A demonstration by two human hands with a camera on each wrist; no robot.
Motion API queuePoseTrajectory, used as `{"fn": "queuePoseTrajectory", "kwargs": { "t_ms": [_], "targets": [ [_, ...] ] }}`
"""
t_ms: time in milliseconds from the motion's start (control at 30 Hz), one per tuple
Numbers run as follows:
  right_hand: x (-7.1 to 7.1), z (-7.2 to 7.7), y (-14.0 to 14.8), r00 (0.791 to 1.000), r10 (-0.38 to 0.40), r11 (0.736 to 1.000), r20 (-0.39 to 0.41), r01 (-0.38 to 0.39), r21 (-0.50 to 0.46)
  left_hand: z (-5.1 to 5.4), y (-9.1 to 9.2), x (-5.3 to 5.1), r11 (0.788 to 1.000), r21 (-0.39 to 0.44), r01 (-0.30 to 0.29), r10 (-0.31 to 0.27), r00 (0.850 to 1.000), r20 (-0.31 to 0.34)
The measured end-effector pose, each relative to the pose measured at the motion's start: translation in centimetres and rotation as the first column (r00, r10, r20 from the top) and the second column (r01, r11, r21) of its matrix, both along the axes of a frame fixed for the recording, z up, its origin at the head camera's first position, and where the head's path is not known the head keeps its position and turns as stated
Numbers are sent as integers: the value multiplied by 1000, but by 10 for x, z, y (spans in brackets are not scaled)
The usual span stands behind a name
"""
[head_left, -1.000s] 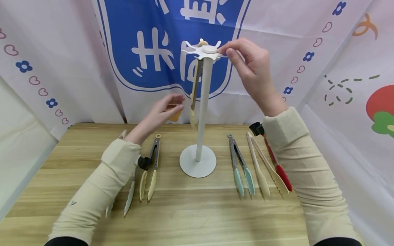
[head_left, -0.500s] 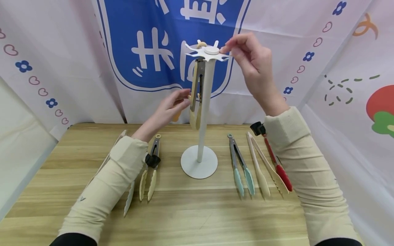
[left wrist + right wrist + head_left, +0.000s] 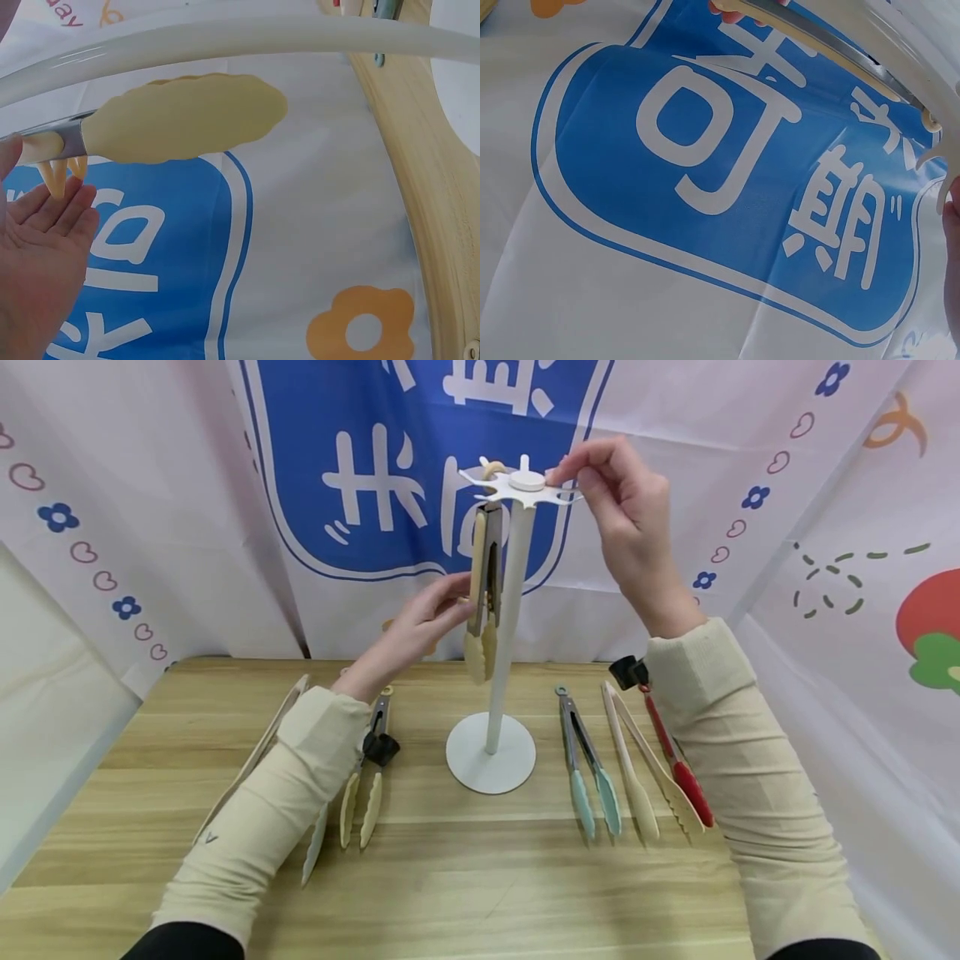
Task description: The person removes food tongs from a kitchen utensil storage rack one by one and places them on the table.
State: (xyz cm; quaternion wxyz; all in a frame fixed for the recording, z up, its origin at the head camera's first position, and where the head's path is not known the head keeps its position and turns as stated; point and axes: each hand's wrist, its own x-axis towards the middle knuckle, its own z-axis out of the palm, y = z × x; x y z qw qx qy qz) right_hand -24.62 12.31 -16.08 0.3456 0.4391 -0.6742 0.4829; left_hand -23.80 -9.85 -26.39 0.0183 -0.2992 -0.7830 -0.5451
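Observation:
A white stand (image 3: 510, 635) with a round base and a hooked top plate (image 3: 495, 489) stands mid-table, its pole leaning slightly. Cream-yellow tongs (image 3: 481, 652) hang by their ring from one of its hooks. My left hand (image 3: 427, 622) is beside these tongs, fingertips at their handle. In the left wrist view, the thumb touches the tongs (image 3: 187, 118) while the other fingers (image 3: 64, 214) extend loosely below. My right hand (image 3: 626, 518) is raised at the plate's right side, thumb and index finger pinching a hook. The right wrist view shows it only at the edge.
Yellow-tipped tongs (image 3: 371, 810) and pale tongs (image 3: 315, 847) lie left of the stand, partly under the left sleeve. On the right lie teal tongs (image 3: 607, 802), beige tongs (image 3: 637, 793) and red tongs (image 3: 693, 793). A printed cloth (image 3: 360, 610) hangs behind the wooden table (image 3: 480, 885).
My left hand has moved right and reached the hanging tongs. The top plate and tongs have turned, showing more of the tongs' flat side. The stand and right hand have shifted slightly right.

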Motion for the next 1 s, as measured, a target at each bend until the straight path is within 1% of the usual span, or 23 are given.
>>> {"fn": "queuePoseTrajectory", "kwargs": {
  "t_ms": [167, 233, 367, 433, 567, 667, 800, 867, 1000],
  "targets": [
    [-8, -2, 1, 998, 43, 999, 47, -42, -35, -11, 0, -13, 1000, 27, 5, -5, 1000, -6],
    [-11, -3, 1, 996, 60, 997, 60, -57, -53, -13, 1, -16, 999, 32, 7, -7, 1000, -9],
    [-13, -4, 2, 997, 61, 996, 50, -58, -66, -14, 4, -17, 1000, 20, 3, -2, 1000, -8],
    [-14, -5, 2, 998, 48, 997, 40, -46, -56, -14, 5, -17, 1000, 14, 1, -1, 1000, 6],
    [-12, -4, 4, 999, 28, 999, 28, -27, -28, -14, 6, -18, 1000, -4, 19, -19, 999, 44],
    [-8, -1, 6, 998, 23, 1000, 58, -23, -9, -14, 7, -19, 999, -13, 41, -40, 997, 71],
    [-2, 3, 8, 994, 18, 1000, 107, -20, 13, -14, 6, -19, 998, -6, 60, -59, 995, 84],
    [0, 4, 9, 995, 11, 1000, 102, -14, 26, -14, 6, -19, 998, -7, 64, -63, 994, 87],
    [1, 4, 9, 1000, -23, 998, 21, 21, 64, -12, 5, -18, 998, -13, 61, -59, 994, 96]
  ]
}}
